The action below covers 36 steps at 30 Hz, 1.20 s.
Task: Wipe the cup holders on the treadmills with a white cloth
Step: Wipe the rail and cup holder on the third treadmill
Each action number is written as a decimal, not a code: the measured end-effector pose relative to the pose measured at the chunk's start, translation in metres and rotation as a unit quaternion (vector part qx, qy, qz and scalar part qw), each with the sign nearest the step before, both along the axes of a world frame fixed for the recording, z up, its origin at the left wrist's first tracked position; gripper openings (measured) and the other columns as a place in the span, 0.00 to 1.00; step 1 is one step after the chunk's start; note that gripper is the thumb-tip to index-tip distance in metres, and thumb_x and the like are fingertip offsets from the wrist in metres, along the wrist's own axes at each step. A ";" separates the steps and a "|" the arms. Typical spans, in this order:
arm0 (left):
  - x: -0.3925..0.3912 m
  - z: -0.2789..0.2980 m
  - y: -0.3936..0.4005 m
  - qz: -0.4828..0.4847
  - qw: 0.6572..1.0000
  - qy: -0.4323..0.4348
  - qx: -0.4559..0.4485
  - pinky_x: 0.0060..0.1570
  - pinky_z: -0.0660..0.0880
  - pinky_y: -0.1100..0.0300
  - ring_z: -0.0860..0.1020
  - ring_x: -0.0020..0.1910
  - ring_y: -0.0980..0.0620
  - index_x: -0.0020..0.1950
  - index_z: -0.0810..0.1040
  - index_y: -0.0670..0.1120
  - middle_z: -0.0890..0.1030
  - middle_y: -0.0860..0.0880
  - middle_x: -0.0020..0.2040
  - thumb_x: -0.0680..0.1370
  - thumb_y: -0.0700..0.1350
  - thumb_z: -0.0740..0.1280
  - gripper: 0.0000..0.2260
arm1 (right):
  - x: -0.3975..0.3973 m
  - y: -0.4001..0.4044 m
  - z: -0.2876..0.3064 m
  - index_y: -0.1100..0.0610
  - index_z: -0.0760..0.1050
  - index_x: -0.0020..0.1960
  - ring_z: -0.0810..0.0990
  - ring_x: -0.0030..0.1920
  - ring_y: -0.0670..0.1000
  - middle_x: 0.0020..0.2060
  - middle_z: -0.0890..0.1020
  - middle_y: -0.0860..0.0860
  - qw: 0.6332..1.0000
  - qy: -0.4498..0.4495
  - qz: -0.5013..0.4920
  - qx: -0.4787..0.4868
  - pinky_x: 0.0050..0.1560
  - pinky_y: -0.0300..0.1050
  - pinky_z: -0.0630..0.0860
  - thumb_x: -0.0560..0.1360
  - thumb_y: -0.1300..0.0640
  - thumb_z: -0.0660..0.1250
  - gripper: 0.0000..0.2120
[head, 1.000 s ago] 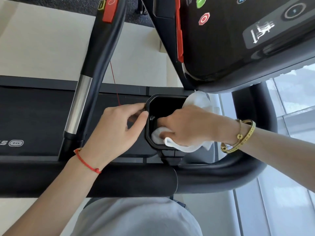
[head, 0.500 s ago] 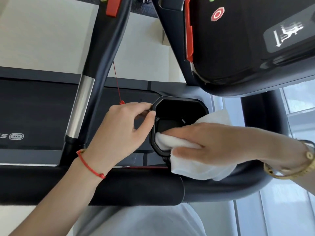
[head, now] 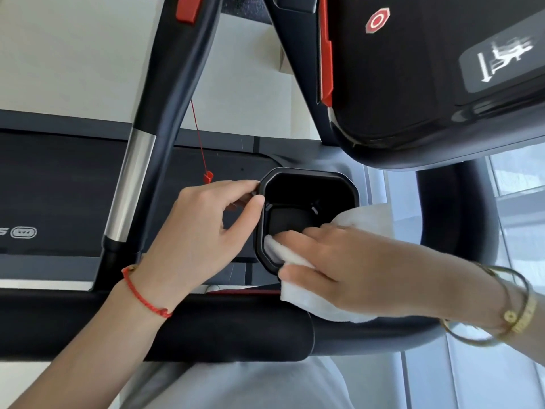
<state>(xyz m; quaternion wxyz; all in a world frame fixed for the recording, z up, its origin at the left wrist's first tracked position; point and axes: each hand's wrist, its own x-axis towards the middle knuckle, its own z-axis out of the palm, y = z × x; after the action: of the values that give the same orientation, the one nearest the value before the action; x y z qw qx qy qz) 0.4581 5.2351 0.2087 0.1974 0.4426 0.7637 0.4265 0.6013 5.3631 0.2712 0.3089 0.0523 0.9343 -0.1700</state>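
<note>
We are in the middle of the wiping step on this treadmill's cup holder (head: 306, 202), the black, octagon-rimmed well that sits just below the console (head: 413, 84) and just beyond the padded front handlebar (head: 230, 329).

Our right hand (head: 351, 270) lies flat over the white cloth (head: 298, 293), its fingers (head: 295, 236) nearly straight and reaching over the near rim of the cup holder, pressing the cloth against the inner wall on that side. Part of the cloth bunches inside the cup holder under the fingertips; the rest spills out over the rim toward the handlebar, and a fold shows past the wrist on the far side.

Our left hand (head: 206, 231) steadies things from the cup holder's left: thumb and forefinger pinch the left rim, the other fingers curled loosely underneath.

The floor of the cup holder and its far wall are bare of cloth, so we judge the job here only partly done. The next move, as we read it, calls for sweeping the cloth down across the bottom and round the remaining walls, keeping the left hand's hold so the cup holder does not shift under pressure.
</note>
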 end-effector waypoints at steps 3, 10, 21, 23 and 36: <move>0.000 0.001 0.001 0.003 1.000 0.005 0.004 0.55 0.69 0.79 0.78 0.54 0.64 0.61 0.83 0.44 0.80 0.60 0.50 0.79 0.48 0.65 0.15 | 0.019 0.003 0.002 0.44 0.48 0.77 0.70 0.54 0.49 0.55 0.72 0.46 0.998 0.046 0.034 0.021 0.60 0.41 0.63 0.79 0.39 0.43 0.27; 0.001 -0.001 0.000 0.009 1.000 0.010 0.010 0.53 0.68 0.80 0.78 0.49 0.72 0.60 0.83 0.44 0.77 0.67 0.47 0.79 0.45 0.67 0.11 | 0.041 0.010 0.012 0.51 0.62 0.75 0.74 0.50 0.53 0.56 0.75 0.49 0.980 0.191 0.016 0.054 0.56 0.45 0.73 0.80 0.48 0.55 0.24; 0.005 0.001 -0.003 0.012 1.000 0.002 0.008 0.49 0.70 0.79 0.80 0.49 0.67 0.54 0.85 0.45 0.85 0.55 0.47 0.80 0.43 0.67 0.08 | -0.020 0.037 -0.018 0.56 0.59 0.77 0.74 0.55 0.60 0.61 0.75 0.57 0.948 0.255 -0.004 0.190 0.59 0.54 0.72 0.82 0.41 0.46 0.29; 0.005 0.002 -0.003 0.012 1.000 -0.003 0.007 0.49 0.71 0.78 0.81 0.49 0.63 0.54 0.85 0.44 0.86 0.53 0.47 0.80 0.43 0.66 0.09 | -0.028 0.041 -0.024 0.56 0.61 0.76 0.76 0.48 0.58 0.56 0.77 0.56 0.954 0.260 -0.024 0.147 0.54 0.51 0.74 0.81 0.42 0.47 0.28; 0.008 0.007 -0.002 0.014 1.000 0.006 0.009 0.41 0.69 0.80 0.78 0.41 0.72 0.55 0.85 0.42 0.86 0.49 0.44 0.80 0.40 0.67 0.08 | -0.043 0.032 -0.032 0.54 0.71 0.67 0.78 0.42 0.58 0.47 0.77 0.54 0.937 0.265 -0.060 0.219 0.32 0.46 0.67 0.78 0.51 0.65 0.19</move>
<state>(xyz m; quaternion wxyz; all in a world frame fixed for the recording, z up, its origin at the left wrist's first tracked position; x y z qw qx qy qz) 0.4659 5.2328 0.2154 0.1827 0.4360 0.7675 0.4331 0.5582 5.3950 0.2390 0.0205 0.1273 0.9916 0.0129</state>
